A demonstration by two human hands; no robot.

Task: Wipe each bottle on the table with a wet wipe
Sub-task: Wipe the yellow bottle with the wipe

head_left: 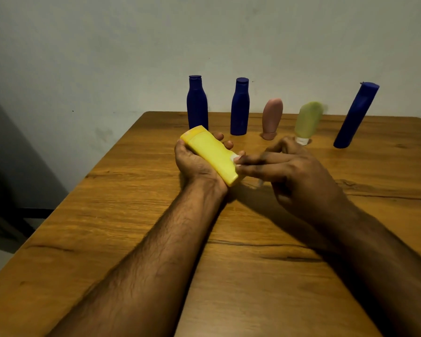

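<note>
My left hand (pixel 192 164) grips a yellow bottle (pixel 210 156), held tilted above the table with its cap end pointing away. My right hand (pixel 292 173) pinches a small white wet wipe (pixel 236 158) against the bottle's lower right side; most of the wipe is hidden under my fingers. Along the back of the table stand two dark blue bottles (pixel 197 104) (pixel 240 108), a pink tube (pixel 271 117) on its cap, a pale green tube (pixel 308 121) on its white cap, and a tall dark blue bottle (pixel 355 116).
The wooden table (pixel 156 227) meets a pale wall at the back. Its left edge runs diagonally, with floor and a dark shape beyond it.
</note>
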